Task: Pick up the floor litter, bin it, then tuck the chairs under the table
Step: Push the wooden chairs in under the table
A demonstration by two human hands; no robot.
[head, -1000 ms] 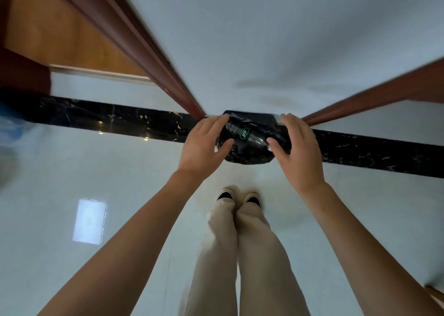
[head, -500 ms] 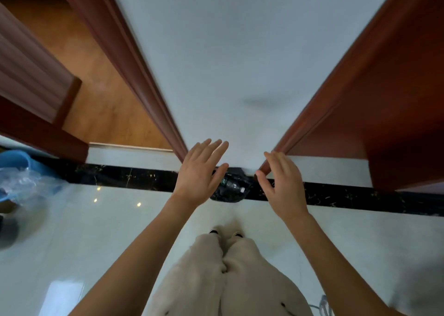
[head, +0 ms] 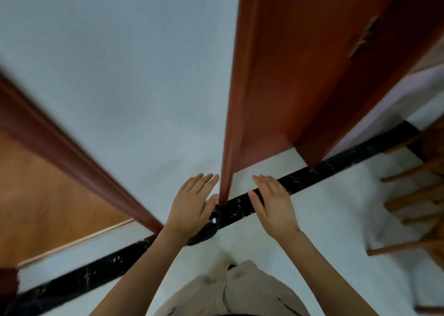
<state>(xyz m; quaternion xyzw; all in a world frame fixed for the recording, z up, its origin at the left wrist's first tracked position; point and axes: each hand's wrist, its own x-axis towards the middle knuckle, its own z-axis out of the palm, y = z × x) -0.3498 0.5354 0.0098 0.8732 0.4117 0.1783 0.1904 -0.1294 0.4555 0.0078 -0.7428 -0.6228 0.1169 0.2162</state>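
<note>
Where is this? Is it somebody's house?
Probably a room in a home, near a doorway. There is a reddish wooden door frame against a pale wall, a shiny white tiled floor with a black marble strip, and wooden chair legs at the right.

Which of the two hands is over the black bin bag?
The left hand, open, covers the black bin bag by the door frame; the right hand, also open, is over the dark floor strip.

Door frame [head: 227, 147] blocks ahead; chair [head: 418, 195] crowds right.
</note>
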